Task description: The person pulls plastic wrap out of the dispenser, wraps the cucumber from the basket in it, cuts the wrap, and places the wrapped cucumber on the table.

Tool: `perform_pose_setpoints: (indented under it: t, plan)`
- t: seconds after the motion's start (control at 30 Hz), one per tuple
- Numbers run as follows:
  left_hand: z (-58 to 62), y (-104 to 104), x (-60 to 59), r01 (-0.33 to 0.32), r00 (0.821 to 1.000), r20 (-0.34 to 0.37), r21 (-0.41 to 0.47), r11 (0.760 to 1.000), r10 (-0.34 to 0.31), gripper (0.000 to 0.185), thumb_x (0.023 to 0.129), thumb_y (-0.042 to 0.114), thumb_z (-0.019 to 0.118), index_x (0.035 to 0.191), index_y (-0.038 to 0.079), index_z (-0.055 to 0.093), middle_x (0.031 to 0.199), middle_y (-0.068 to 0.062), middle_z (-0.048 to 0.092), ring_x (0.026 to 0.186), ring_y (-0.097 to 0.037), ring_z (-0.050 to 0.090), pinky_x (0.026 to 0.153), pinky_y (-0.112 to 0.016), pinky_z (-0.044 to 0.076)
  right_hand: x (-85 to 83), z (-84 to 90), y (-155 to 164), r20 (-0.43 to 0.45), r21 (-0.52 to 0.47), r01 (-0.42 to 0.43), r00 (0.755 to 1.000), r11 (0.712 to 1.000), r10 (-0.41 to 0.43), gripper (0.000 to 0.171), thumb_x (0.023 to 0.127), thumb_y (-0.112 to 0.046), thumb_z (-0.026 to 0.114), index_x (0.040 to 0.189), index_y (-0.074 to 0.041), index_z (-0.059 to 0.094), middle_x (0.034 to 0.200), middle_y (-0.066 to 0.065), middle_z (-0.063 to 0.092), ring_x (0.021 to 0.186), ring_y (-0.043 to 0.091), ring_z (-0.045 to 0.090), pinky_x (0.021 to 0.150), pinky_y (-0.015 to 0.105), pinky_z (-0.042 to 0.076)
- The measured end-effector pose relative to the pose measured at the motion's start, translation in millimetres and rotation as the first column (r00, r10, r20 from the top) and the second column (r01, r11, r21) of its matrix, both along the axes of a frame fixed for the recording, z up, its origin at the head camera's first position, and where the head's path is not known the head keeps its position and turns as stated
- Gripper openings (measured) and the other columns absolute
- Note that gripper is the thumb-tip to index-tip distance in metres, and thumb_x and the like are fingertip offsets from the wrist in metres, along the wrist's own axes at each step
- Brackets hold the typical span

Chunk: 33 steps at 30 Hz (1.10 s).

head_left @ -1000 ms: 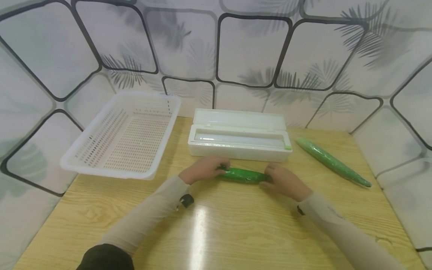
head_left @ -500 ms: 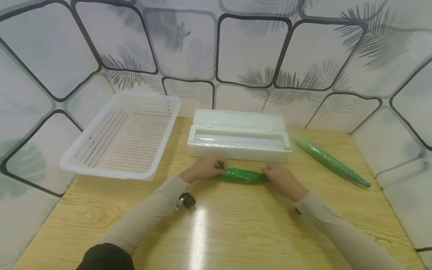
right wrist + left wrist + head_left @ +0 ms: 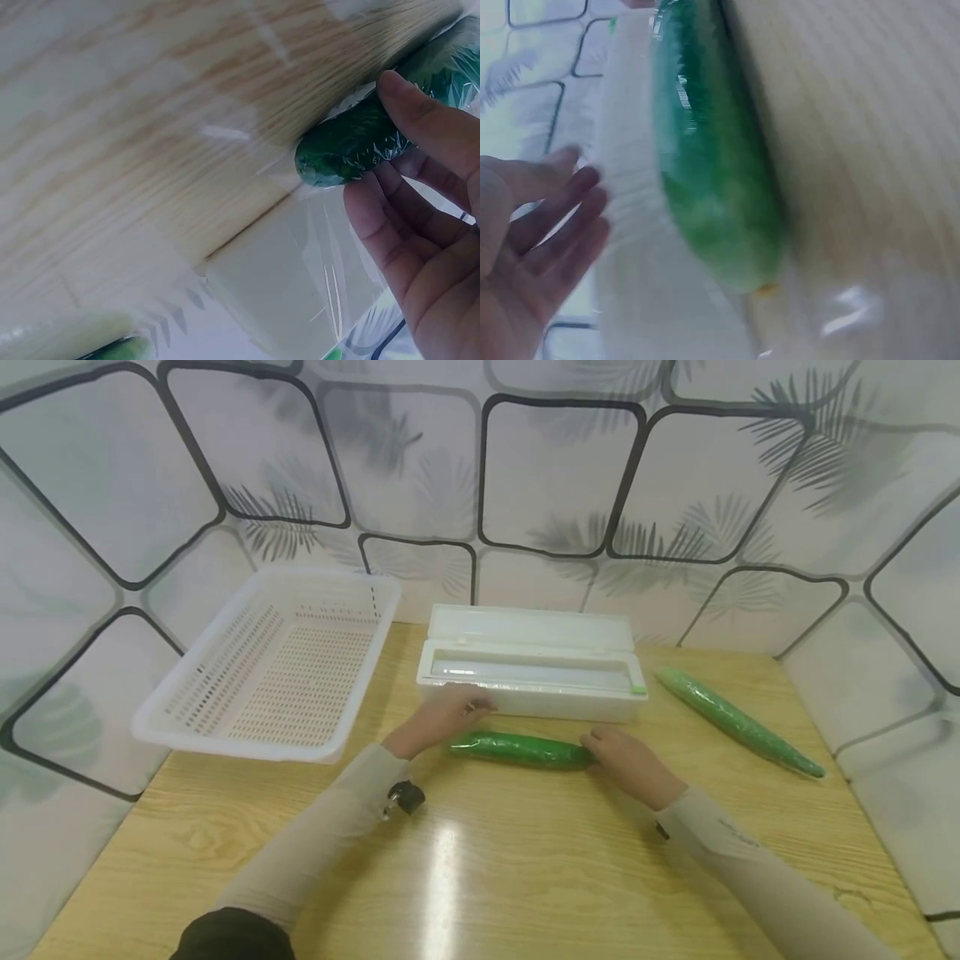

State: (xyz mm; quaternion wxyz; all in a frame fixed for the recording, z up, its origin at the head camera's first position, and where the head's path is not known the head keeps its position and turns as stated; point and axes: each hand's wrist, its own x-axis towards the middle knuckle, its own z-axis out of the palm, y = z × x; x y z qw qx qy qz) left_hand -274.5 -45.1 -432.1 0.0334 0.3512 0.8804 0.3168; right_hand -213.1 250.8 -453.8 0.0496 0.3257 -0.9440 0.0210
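A cucumber (image 3: 519, 749) lies on the counter (image 3: 525, 877) just near of the open wrap box (image 3: 531, 664), already covered in cling film. The right hand (image 3: 628, 763) pinches its right end, thumb on top. The left hand (image 3: 442, 717) is off it, fingers relaxed, against the box front. A second wrapped cucumber (image 3: 738, 719) lies far right; the basket (image 3: 217, 735) at left holds nothing, so wrapping looks nearly finished.

White perforated plastic basket (image 3: 273, 660) at far left on pale wood-grain table (image 3: 525, 868), one edge overhanging. Second film-wrapped green cucumber (image 3: 738, 720) at far right, lying diagonally. Grey wall panels with black rounded outlines and leaf prints (image 3: 555, 468) behind.
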Motion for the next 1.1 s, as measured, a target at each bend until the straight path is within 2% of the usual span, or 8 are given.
perform_pose_setpoints:
  t: [0.07, 0.17, 0.27, 0.33, 0.43, 0.6, 0.73, 1.1]
  plan:
    - [3.9, 1, 7.1, 0.008, 0.981, -0.194, -0.026, 1.000, -0.013, 0.013, 0.089, 0.009, 0.060, 0.100, 0.007, 0.066, 0.096, -0.005, 0.070, 0.088, -0.016, 0.065, 0.080, -0.027, 0.054, -0.1, -0.3, 0, 0.003, 0.001, -0.001, 1.000, 1.000, 0.001, 0.038, 0.070, -0.011, 0.079, 0.102, -0.001, 0.060, 0.088, 0.008, 0.061, 0.079, 0.020, 0.060, 0.071, 0.031, 0.054]
    - [5.5, 6, 20.9, 0.070, 0.888, -0.439, -0.164, 0.984, -0.137, 0.012, 0.087, 0.009, 0.062, 0.098, 0.008, 0.066, 0.090, -0.003, 0.067, 0.078, -0.013, 0.063, 0.069, -0.022, 0.054, -0.3, -0.8, 2, -0.010, -0.003, -0.013, 1.000, 1.000, 0.013, 0.038, 0.070, -0.010, 0.079, 0.102, 0.000, 0.060, 0.088, 0.009, 0.061, 0.079, 0.020, 0.061, 0.071, 0.032, 0.055]
    - [1.7, 11, 32.0, 0.111, 0.791, -0.537, -0.346, 0.932, -0.294, 0.016, 0.086, 0.010, 0.063, 0.102, 0.010, 0.066, 0.094, -0.003, 0.065, 0.080, -0.012, 0.062, 0.069, -0.020, 0.054, -0.6, -0.7, 3, -0.025, -0.001, -0.018, 1.000, 1.000, 0.018, 0.038, 0.070, -0.009, 0.079, 0.101, 0.000, 0.059, 0.089, 0.010, 0.062, 0.079, 0.022, 0.062, 0.071, 0.032, 0.055]
    - [-2.6, 13, 35.4, 0.095, 0.767, -0.543, -0.430, 0.898, -0.341, 0.019, 0.088, 0.011, 0.061, 0.107, 0.012, 0.065, 0.100, -0.002, 0.065, 0.085, -0.012, 0.062, 0.074, -0.019, 0.054, -1.1, 0.0, 4, -0.025, 0.004, -0.015, 1.000, 1.000, 0.015, 0.037, 0.070, -0.009, 0.079, 0.101, 0.000, 0.059, 0.089, 0.010, 0.063, 0.080, 0.022, 0.062, 0.072, 0.032, 0.055]
    - [-8.0, 16, 36.4, 0.065, 0.781, -0.528, -0.464, 0.884, -0.334, 0.023, 0.089, 0.010, 0.060, 0.112, 0.012, 0.062, 0.103, -0.003, 0.063, 0.089, -0.013, 0.061, 0.074, -0.020, 0.053, -1.9, 0.6, 3, -0.016, 0.012, -0.013, 1.000, 1.000, 0.013, 0.035, 0.072, -0.009, 0.078, 0.100, 0.000, 0.059, 0.088, 0.010, 0.062, 0.079, 0.022, 0.062, 0.071, 0.032, 0.055]
    - [-12.1, 19, 32.3, 0.043, 0.849, -0.462, -0.425, 0.904, -0.257, 0.032, 0.086, 0.009, 0.063, 0.118, 0.011, 0.057, 0.104, -0.005, 0.061, 0.088, -0.015, 0.060, 0.071, -0.023, 0.053, -3.0, -0.2, 3, -0.009, 0.029, -0.006, 1.000, 1.000, 0.007, 0.032, 0.074, -0.010, 0.076, 0.099, 0.000, 0.059, 0.088, 0.010, 0.062, 0.079, 0.022, 0.062, 0.071, 0.032, 0.055]
    - [-13.4, 23, 28.7, 0.020, 0.884, -0.409, -0.448, 0.894, -0.225, 0.043, 0.082, 0.018, 0.070, 0.121, 0.012, 0.053, 0.108, -0.006, 0.060, 0.092, -0.016, 0.060, 0.077, -0.026, 0.054, -3.2, -1.0, 2, -0.006, 0.034, 0.000, 1.000, 0.999, 0.000, 0.031, 0.075, -0.010, 0.075, 0.100, 0.000, 0.059, 0.089, 0.010, 0.062, 0.081, 0.022, 0.062, 0.072, 0.031, 0.055]
    - [-12.1, 31, 24.1, 0.000, 0.910, -0.362, -0.486, 0.874, -0.201, 0.045, 0.076, 0.022, 0.076, 0.115, 0.011, 0.054, 0.100, -0.003, 0.058, 0.090, -0.016, 0.057, 0.079, -0.026, 0.052, -3.1, -3.9, 4, -0.001, 0.004, 0.006, 1.000, 1.000, -0.006, 0.029, 0.076, -0.011, 0.074, 0.099, 0.001, 0.061, 0.092, 0.010, 0.063, 0.086, 0.023, 0.062, 0.077, 0.033, 0.055]
